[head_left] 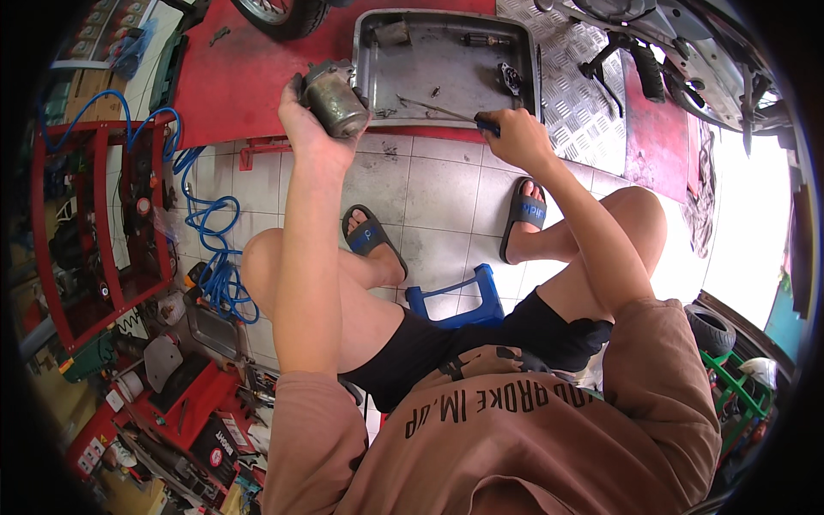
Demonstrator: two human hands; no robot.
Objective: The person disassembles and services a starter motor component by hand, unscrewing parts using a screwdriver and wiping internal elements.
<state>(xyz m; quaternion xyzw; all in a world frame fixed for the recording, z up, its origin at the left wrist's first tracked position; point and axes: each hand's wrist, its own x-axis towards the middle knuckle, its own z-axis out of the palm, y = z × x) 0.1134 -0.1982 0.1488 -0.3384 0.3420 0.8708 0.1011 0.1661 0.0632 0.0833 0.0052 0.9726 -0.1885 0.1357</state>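
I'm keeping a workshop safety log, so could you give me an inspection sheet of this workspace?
Surface: flat red platform, with a patterned silver metal plate at right.
Job's things: dull grey metal cylinder, held; thin-shafted screwdriver with blue-and-black handle, held; rectangular grey metal tray.
Clutter: loose dark metal part in the tray.
Left hand: gripping the cylinder.
Right hand: gripping the screwdriver's handle; whether the tip touches anything is unclear.
Cables: long blue hose or cable, tangled on the floor at left.
Surroundings: white tiled floor, blue plastic stool between the legs, black tyre at top.
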